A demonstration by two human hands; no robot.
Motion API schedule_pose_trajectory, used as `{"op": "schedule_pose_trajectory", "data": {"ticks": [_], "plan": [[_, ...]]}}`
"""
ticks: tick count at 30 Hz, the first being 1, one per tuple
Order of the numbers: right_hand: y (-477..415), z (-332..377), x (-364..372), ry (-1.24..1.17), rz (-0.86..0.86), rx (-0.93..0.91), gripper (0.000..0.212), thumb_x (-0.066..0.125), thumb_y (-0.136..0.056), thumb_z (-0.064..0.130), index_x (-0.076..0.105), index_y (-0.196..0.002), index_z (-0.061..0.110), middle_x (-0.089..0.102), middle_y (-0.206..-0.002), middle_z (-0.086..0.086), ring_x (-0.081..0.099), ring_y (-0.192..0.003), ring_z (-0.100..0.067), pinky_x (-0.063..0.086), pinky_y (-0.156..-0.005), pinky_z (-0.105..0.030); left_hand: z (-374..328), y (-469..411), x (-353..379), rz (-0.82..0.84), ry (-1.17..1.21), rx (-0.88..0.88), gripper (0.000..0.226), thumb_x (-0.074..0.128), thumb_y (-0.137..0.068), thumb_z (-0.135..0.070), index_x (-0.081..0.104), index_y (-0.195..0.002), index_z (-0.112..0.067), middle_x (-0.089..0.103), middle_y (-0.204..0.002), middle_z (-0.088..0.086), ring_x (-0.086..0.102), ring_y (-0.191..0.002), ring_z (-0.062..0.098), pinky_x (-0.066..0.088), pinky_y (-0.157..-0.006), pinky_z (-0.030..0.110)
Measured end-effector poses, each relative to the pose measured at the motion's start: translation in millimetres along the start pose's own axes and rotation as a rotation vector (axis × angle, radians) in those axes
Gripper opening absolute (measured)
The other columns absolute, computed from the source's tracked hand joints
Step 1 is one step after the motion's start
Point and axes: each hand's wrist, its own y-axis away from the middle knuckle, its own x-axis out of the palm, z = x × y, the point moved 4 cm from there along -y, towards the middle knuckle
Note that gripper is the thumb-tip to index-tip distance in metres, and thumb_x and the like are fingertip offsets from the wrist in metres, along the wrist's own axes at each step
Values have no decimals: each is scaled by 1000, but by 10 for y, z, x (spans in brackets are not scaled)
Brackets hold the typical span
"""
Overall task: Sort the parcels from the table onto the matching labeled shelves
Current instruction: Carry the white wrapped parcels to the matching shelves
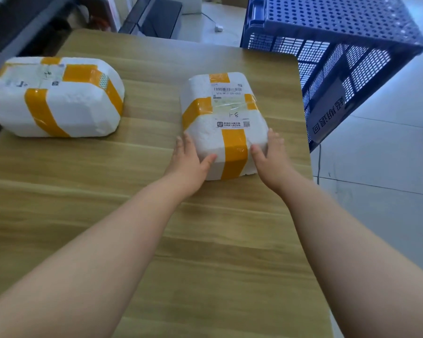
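As left hand (188,158) and right hand (272,158) grip near parcel (224,140), second parcel (56,106) apart, one table (205,240), one crate (327,25).

— Where's the right parcel (226,123)?
— Flat on the surface (132,240), toward its right edge. It has white wrapping crossed with orange tape and a barcode label on top. The left hand (189,159) and right hand (271,157) clasp its near corners.
— And the left parcel (56,98)?
— Same white wrap and orange tape, flat at the surface's left edge, well apart.
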Motion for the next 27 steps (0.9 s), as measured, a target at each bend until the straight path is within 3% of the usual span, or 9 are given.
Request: {"op": "schedule_pose_trajectory", "data": {"ticks": [3, 11, 14, 17, 21, 24, 27], "plan": [[77, 61, 25, -114, 1, -19, 68, 45, -97, 37, 11, -151, 14, 15, -158, -8, 12, -146, -21, 17, -118, -44, 96, 48, 52, 28, 174, -30, 88, 49, -93, -48, -8, -152, -15, 0, -161, 4, 6, -147, 19, 12, -119, 38], [845, 231, 291, -168, -56, -81, 67, 52, -94, 37, 22, -149, 14, 27, -154, -8, 23, -142, -21, 23, -116, -43, 487, 706, -213, -85, 323, -39, 85, 56, -90, -44, 4, -152, -18, 7, -160, 1, 10, -146, 14, 16, -118, 39], [1339, 337, 468, -197, -77, -111, 64, 56, -93, 30, 26, -148, 14, 31, -150, -11, 27, -139, -21, 22, -116, -38, 714, 1158, -400, -130, 337, -33, 83, 58, -91, -40, 7, -152, -18, 5, -160, -1, 8, -146, 11, 11, -119, 33], [1861, 547, 645, -247, -62, -155, 62, 57, -92, 27, 29, -147, 16, 33, -146, -8, 30, -135, -17, 23, -113, -30, 979, 1721, -622, -194, 351, -29, 81, 59, -91, -38, 10, -152, -20, 4, -160, -5, 8, -145, 8, 11, -113, 25], [2660, 948, 855, -338, -38, -229, 53, 61, -90, 24, 39, -138, 17, 34, -131, 0, 39, -123, -13, 30, -106, -25, 1421, 2704, -937, -310, 400, -49, 80, 60, -89, -38, 12, -152, -26, 9, -159, -9, 15, -143, 7, 16, -112, 25], [3405, 1278, 1054, -324, -52, -341, 54, 62, -83, 37, 47, -131, 17, 40, -122, 0, 40, -112, -8, 28, -97, -18, 1805, 3613, -1159, -406, 427, -58, 81, 61, -88, -40, 10, -151, -29, 9, -158, -13, 13, -142, 4, 17, -113, 26], [4223, 1584, 1340, -362, -31, -434, 47, 63, -82, 37, 48, -124, 22, 39, -116, 3, 39, -107, -6, 31, -95, -21, 2222, 4605, -1348, -511, 434, -72, 82, 60, -88, -42, 8, -151, -31, 7, -157, -16, 11, -139, -1, 15, -109, 21]]}}
